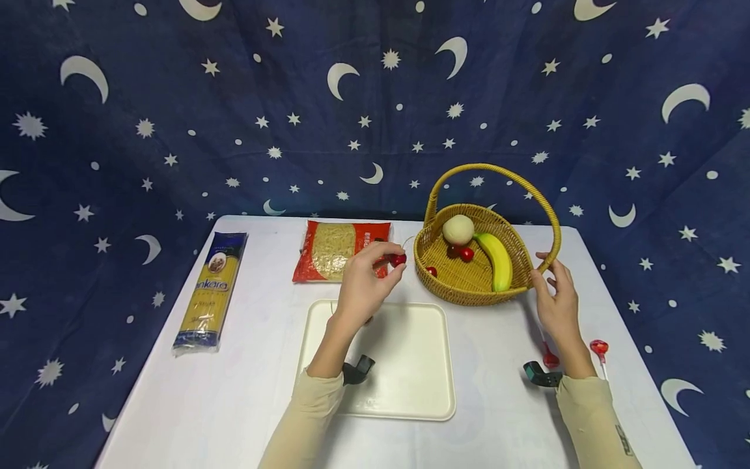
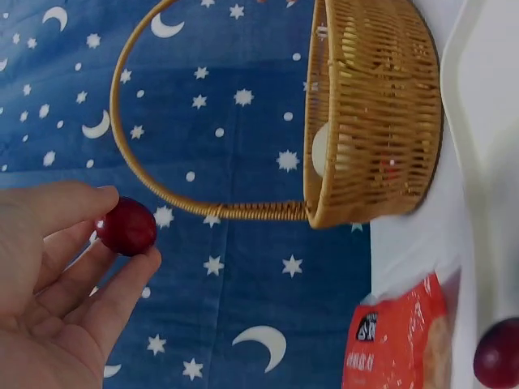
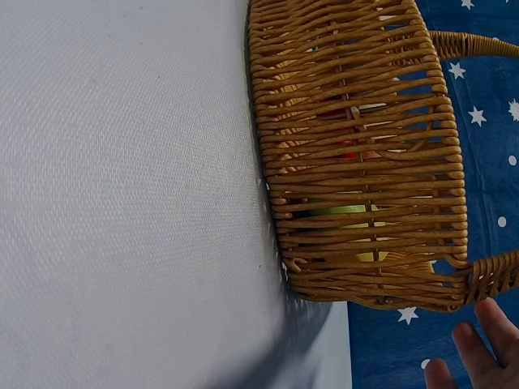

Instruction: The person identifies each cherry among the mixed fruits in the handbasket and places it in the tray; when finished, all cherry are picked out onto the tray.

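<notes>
My left hand (image 1: 364, 281) pinches a dark red cherry (image 2: 127, 227) between thumb and fingertips, left of the wicker basket (image 1: 463, 296) and over the red bag's edge. The fingers of my right hand (image 1: 558, 296) hold the basket at the right foot of its tall handle (image 1: 498, 168). Inside the basket lie a yellow banana (image 1: 497, 260), a pale round ball-shaped item (image 1: 458, 230) and several cherries (image 1: 466, 254). Another cherry (image 2: 499, 353) is on the cream tray (image 1: 410, 365), mostly hidden by my left wrist in the head view.
A red bag of pasta (image 1: 331, 251) lies behind the tray. The long yellow and blue pasta packet (image 1: 211, 293) is at the left. Two red lollipops (image 1: 599, 348) lie by my right forearm. A blue star-patterned cloth (image 1: 363, 130) hangs behind the white table (image 1: 252, 391).
</notes>
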Tool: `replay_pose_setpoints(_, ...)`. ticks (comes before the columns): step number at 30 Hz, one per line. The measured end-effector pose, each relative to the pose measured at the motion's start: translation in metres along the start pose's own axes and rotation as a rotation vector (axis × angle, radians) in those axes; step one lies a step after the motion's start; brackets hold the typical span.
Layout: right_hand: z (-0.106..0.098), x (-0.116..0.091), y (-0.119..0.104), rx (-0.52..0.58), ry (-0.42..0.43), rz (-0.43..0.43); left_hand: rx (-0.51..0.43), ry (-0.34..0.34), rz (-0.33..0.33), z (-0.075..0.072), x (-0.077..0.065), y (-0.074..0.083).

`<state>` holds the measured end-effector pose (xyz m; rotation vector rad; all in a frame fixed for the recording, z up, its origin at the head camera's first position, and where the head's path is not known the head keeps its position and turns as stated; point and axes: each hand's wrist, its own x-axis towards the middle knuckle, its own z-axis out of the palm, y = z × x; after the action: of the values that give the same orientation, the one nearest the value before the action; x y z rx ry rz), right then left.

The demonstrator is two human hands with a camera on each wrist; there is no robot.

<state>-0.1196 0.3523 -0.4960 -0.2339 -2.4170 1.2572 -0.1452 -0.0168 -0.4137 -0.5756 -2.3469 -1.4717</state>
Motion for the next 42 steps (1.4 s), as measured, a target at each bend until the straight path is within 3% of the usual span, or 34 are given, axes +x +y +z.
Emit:
replay_pose_setpoints(5,0.0,0.0,0.0,-0.002,-0.002,0.005,0.037,0.04,-0.018,-0.008,-0.011,-0.005)
replay_pose_setpoints(9,0.0,-0.001,0.0,-0.004,-0.004,0.022,0.011,0.033,-0.047,-0.008,-0.022,-0.013)
replay_pose_setpoints(13,0.0,-0.001,0.0,0.001,-0.002,0.028,-0.017,0.016,-0.059,-0.001,-0.032,-0.023)
replay_pose_setpoints(20,0.001,-0.002,-0.002,-0.009,0.0,0.036,0.037,-0.006,-0.06,0.017,-0.052,-0.036)
replay_pose_setpoints(26,0.002,0.0,-0.002,-0.005,0.006,0.035,0.189,-0.076,-0.097,0.035,-0.068,-0.044)
replay_pose_setpoints(32,0.002,0.001,-0.001,0.0,0.004,0.028,0.358,-0.191,-0.136,0.046,-0.079,-0.05)
replay_pose_setpoints(37,0.002,0.001,-0.002,-0.005,0.001,0.027,0.413,-0.273,-0.185,0.049,-0.084,-0.051)
replay_pose_setpoints(42,0.002,0.001,-0.002,0.009,-0.005,0.021,0.42,-0.283,-0.197,0.049,-0.085,-0.05)
